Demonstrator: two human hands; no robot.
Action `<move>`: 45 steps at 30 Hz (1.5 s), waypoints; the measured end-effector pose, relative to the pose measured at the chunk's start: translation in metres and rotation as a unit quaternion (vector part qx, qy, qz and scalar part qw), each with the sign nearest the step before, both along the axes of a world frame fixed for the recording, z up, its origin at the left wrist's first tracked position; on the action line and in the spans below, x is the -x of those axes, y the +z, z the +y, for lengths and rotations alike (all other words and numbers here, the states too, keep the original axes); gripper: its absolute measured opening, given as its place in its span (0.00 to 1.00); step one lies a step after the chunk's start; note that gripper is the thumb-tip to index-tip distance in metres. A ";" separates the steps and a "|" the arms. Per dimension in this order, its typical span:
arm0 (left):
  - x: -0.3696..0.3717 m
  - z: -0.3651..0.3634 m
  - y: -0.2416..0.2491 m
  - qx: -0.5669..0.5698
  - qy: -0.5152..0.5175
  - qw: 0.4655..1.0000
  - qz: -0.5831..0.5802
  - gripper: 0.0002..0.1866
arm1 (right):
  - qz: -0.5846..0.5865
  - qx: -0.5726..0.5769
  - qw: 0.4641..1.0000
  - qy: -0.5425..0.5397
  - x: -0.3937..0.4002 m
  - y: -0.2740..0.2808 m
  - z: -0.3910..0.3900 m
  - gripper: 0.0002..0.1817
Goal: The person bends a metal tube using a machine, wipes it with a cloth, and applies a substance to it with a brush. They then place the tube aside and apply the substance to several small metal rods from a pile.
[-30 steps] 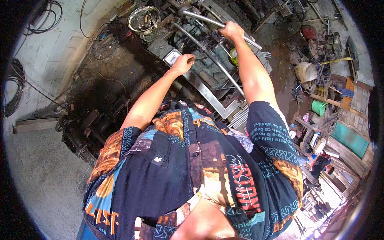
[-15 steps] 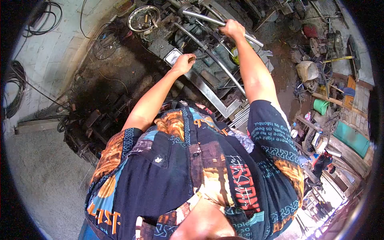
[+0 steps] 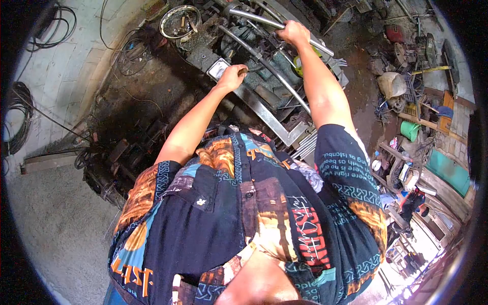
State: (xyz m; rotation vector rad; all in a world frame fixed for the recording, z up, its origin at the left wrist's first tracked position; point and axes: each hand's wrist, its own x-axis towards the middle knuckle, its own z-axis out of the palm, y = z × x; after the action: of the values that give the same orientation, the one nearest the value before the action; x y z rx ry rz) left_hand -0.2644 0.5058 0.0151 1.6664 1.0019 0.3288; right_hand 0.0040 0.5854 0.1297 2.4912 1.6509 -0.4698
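Note:
My right hand [image 3: 294,33] is wrapped round a straight metal pipe [image 3: 254,19] at the far side of the bench. My left hand [image 3: 232,78] has its fingers curled in at the near edge of the bench, beside a bright rectangular metal plate [image 3: 217,69]. Whatever those fingers hold, if anything, is hidden. Between my hands a second, slightly bent pipe [image 3: 279,77] runs slantwise across the bench, with a collar partway along it. A flat metal frame [image 3: 272,124] lies nearer my body.
A round pan [image 3: 197,29] with small tools stands at the far left of the bench. Several thin rods [image 3: 307,145] lie by my right side. Cables [image 3: 134,56] are on the floor at left. A green bucket [image 3: 409,130] and clutter fill the right.
The view has shifted slightly. Both hands keep nearly the same places and the same closed shape, and the right one is still round the pipe.

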 end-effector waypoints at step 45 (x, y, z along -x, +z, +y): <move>-0.003 -0.012 0.017 0.005 0.028 1.000 0.007 0.12 | 0.008 0.011 1.000 0.015 -0.003 0.013 -0.012 0.25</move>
State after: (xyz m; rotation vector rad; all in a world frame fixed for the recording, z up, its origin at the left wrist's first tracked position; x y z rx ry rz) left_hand -0.2618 0.4939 0.0323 1.6356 1.0593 0.3484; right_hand 0.0073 0.5731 0.1424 2.4488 1.6775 -0.5023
